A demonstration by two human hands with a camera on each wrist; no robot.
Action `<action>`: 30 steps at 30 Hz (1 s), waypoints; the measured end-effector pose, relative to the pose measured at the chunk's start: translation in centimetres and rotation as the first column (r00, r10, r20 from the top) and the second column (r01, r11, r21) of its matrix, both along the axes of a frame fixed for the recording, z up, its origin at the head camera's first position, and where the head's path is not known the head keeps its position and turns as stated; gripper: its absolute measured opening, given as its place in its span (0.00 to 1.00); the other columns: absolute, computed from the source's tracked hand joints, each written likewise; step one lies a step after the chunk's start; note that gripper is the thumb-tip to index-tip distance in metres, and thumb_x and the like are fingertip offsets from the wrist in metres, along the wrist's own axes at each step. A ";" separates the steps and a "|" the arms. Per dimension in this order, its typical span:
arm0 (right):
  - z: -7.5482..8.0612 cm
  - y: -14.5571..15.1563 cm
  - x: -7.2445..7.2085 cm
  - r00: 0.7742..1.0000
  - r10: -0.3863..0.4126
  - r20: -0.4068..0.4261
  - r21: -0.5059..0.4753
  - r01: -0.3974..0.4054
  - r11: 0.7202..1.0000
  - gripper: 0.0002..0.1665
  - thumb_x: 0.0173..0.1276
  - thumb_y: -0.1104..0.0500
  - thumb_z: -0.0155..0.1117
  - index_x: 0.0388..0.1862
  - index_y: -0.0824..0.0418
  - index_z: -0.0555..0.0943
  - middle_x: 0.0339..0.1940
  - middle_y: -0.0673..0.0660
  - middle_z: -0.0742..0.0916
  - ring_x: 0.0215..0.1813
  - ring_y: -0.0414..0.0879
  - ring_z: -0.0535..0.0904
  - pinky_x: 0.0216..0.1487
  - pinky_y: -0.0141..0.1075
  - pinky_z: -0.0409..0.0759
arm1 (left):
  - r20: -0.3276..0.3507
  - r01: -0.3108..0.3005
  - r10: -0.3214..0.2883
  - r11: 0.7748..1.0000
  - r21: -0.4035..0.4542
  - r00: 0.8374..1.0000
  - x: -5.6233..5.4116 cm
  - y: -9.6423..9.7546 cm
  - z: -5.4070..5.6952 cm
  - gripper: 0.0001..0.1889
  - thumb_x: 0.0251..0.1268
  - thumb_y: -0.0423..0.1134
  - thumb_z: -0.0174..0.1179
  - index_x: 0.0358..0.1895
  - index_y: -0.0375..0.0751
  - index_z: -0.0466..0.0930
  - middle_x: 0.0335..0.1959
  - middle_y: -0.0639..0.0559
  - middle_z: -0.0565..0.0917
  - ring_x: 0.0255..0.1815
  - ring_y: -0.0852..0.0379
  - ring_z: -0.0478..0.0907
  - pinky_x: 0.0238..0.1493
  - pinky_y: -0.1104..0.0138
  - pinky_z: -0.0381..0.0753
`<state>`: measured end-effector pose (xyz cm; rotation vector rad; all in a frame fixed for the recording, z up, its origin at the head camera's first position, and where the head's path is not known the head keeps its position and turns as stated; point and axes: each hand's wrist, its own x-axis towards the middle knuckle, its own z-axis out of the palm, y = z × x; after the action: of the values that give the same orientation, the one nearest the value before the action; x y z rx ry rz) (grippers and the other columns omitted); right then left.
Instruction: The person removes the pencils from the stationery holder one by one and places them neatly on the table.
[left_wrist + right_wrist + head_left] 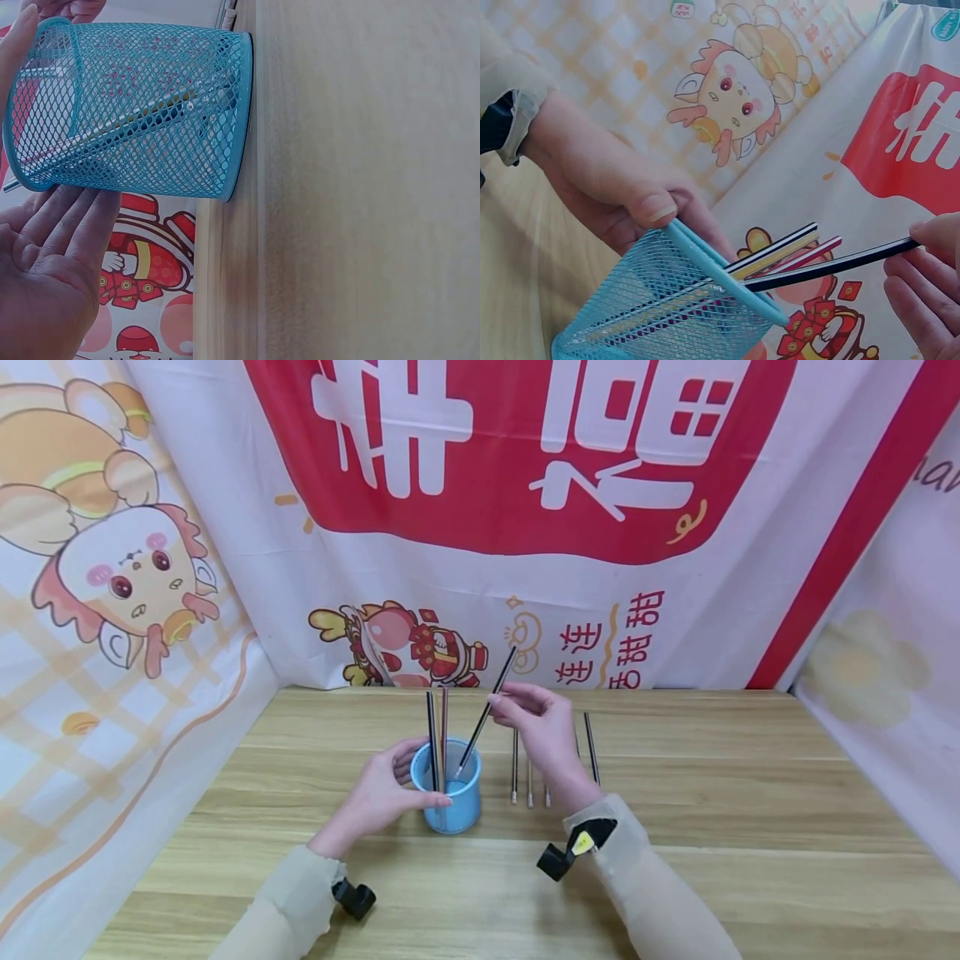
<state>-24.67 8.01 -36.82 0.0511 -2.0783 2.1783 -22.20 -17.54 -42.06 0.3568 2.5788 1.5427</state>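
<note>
A blue mesh pen cup (461, 814) stands upright on the wooden table. My left hand (378, 793) holds it near the rim, thumb on the near side and fingers round the other. Inside the cup lean a black pencil (780, 247), a yellow one (799, 246) and a red one (810, 257). Between thumb and fingertips, my right hand (543, 735) pinches another black pencil (497, 687) by its upper part. This pencil slants down to the left, its light eraser end inside the cup's mouth.
Several pencils (515, 772) lie side by side on the table (712, 827) right of the cup, partly hidden by my right hand and forearm. A printed cloth (487, 543) hangs along the table's back edge, with more cloth at both sides.
</note>
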 end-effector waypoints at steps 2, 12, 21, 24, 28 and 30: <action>0.1 0.3 -0.1 1.000 -0.005 -0.011 -0.015 0.005 1.000 0.19 0.72 0.58 0.76 0.60 0.61 0.87 0.51 0.62 0.94 0.41 0.41 0.92 0.55 0.35 0.93 | -0.001 -0.001 0.001 1.000 -0.002 1.000 0.0 0.0 0.0 0.44 0.58 0.46 0.83 0.77 0.45 0.72 0.76 0.42 0.79 0.77 0.38 0.77 0.79 0.43 0.76; 0.8 2.2 -0.6 0.999 -0.047 -0.026 -0.059 0.045 0.997 0.20 0.72 0.59 0.77 0.60 0.61 0.86 0.47 0.55 0.94 0.42 0.41 0.93 0.56 0.36 0.93 | -0.011 0.008 -0.008 1.000 -0.002 1.000 0.0 -0.1 -0.1 0.46 0.56 0.49 0.84 0.77 0.45 0.72 0.75 0.42 0.79 0.76 0.38 0.77 0.79 0.44 0.76; 1.0 3.9 -1.0 0.994 -0.088 -0.061 -0.089 0.082 0.993 0.19 0.72 0.61 0.76 0.59 0.65 0.85 0.38 0.44 0.94 0.38 0.39 0.92 0.52 0.35 0.94 | -0.014 0.013 -0.013 1.000 0.002 1.000 0.0 -0.1 -0.1 0.44 0.57 0.47 0.84 0.77 0.45 0.72 0.75 0.42 0.80 0.76 0.39 0.77 0.79 0.44 0.76; 0.8 4.5 -1.0 0.994 -0.093 -0.054 -0.086 0.088 0.992 0.19 0.72 0.61 0.76 0.59 0.65 0.85 0.37 0.43 0.94 0.39 0.38 0.92 0.52 0.34 0.94 | -0.012 0.010 -0.010 1.000 0.001 1.000 0.0 -0.1 -0.1 0.44 0.57 0.46 0.84 0.77 0.45 0.72 0.75 0.42 0.80 0.76 0.38 0.78 0.79 0.44 0.76; 0.7 5.4 -1.0 0.994 -0.097 -0.056 -0.074 0.093 0.993 0.19 0.72 0.61 0.76 0.58 0.66 0.85 0.37 0.42 0.93 0.39 0.38 0.92 0.52 0.33 0.93 | -0.008 0.007 -0.007 1.000 -0.001 1.000 0.0 -0.1 -0.1 0.43 0.58 0.45 0.83 0.77 0.45 0.73 0.75 0.42 0.80 0.76 0.38 0.78 0.79 0.43 0.76; 0.6 5.8 -1.1 0.993 -0.106 -0.059 -0.069 0.102 0.992 0.19 0.72 0.61 0.76 0.58 0.67 0.85 0.36 0.42 0.93 0.39 0.38 0.92 0.51 0.33 0.93 | -0.009 0.008 -0.008 1.000 -0.002 1.000 0.0 -0.1 -0.2 0.43 0.58 0.44 0.83 0.76 0.46 0.73 0.75 0.43 0.80 0.76 0.38 0.78 0.79 0.43 0.76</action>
<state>-25.78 13.85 -36.26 0.0036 -1.9299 2.1532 -22.18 -17.62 -42.22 0.3734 2.5824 1.5388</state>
